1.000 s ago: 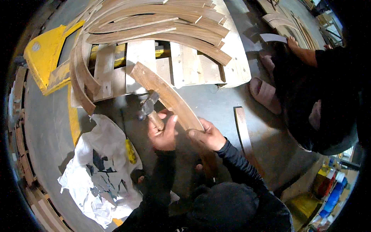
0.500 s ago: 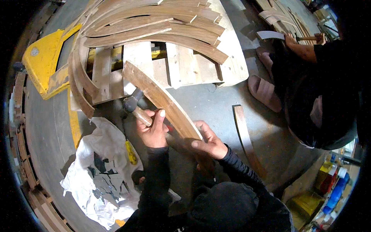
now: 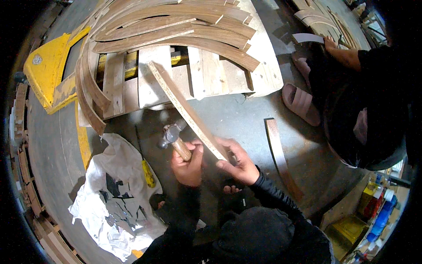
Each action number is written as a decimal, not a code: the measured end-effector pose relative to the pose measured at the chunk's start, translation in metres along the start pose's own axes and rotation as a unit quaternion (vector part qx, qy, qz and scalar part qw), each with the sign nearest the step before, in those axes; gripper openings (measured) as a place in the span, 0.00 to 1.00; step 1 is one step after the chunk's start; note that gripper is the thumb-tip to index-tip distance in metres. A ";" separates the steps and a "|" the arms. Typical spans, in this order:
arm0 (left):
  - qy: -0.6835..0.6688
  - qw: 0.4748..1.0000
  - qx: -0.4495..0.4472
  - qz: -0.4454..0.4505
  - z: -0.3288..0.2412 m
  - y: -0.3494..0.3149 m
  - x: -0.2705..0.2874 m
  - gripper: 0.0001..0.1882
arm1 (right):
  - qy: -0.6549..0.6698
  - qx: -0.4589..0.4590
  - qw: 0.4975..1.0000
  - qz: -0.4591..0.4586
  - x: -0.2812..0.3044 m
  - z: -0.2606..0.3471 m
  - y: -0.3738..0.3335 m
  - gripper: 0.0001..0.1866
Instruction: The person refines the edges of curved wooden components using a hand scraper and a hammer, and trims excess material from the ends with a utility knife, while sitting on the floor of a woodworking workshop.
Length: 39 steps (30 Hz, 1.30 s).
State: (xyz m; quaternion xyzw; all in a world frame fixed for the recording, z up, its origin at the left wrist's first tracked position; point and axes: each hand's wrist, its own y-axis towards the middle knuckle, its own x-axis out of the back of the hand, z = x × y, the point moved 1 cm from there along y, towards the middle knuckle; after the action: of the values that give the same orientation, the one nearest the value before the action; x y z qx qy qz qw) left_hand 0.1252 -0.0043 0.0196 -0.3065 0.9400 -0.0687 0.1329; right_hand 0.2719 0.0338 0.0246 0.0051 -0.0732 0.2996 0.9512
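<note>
In left hand [image 3: 187,168], hammer [image 3: 179,146], badge [image 3: 37,60] on yellow frame [image 3: 43,81]

Pallet [image 3: 204,80] w/ piled curved wd strips [image 3: 220,33], grey flr [image 3: 246,114] w/ white sack [image 3: 116,152] & one strip [image 3: 277,149]

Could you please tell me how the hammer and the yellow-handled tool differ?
The left hand holds the hammer; the yellow-handled tool lies by the white sack. The hammer's handle is brown, the tool's yellow. The hammer has a chunky metal head, the tool a slim shaft. Both have handles.
</note>
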 end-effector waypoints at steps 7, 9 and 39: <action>-0.056 0.996 0.071 0.004 0.004 -0.001 0.003 0.13 | -0.142 0.060 0.985 -0.071 -0.002 0.015 0.002 0.35; -0.115 0.990 0.070 0.032 0.011 0.002 0.007 0.15 | -0.154 0.057 0.984 -0.069 -0.003 0.015 0.001 0.34; 0.041 0.985 0.039 -0.166 -0.002 0.025 0.022 0.08 | -0.326 -0.120 0.937 -0.019 0.005 -0.008 -0.004 0.33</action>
State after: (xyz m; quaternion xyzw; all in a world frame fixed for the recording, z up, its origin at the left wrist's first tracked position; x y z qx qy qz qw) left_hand 0.0936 0.0029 0.0122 -0.4498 0.8774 -0.1387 0.0931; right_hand 0.2796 0.0337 0.0174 -0.0099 -0.4149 0.2522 0.8741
